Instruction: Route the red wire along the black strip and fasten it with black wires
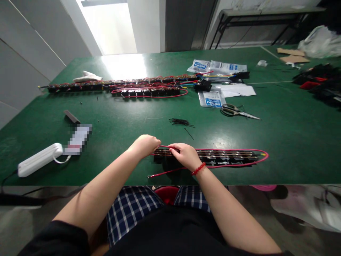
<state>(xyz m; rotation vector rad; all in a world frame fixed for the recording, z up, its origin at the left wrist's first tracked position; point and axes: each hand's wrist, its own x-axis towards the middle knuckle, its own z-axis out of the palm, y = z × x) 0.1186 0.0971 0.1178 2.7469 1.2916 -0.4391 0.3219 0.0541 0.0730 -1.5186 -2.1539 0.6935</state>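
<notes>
Head view:
- The left hand point(145, 145) is curled into a loose fist at the near middle of the table point(293, 142), its fingertips closed on a red wire point(229, 149).
- The right hand point(185, 155) sits just beside it, knuckles up. It rests on the left end of a dark strip point(226, 155), and its fingers are pinched on the same wire, where they almost meet the left hand's.
- The strip lies flat near the table's front edge and runs out to the right of the hands.
- The wire loops around the strip, along its far side, round its right end and back along the near side. Its loose end lies on the table below the hands.
- A red bracelet point(198, 169) is on the right wrist.
- A small heap of black ties point(181, 122) lies just beyond the hands.
- Scissors point(237, 112) lie farther right, near some plastic bags point(210, 99).
- Longer wired strips point(119, 83) stretch across the far side.
- A white power bar point(39, 160) lies at the near left.
</notes>
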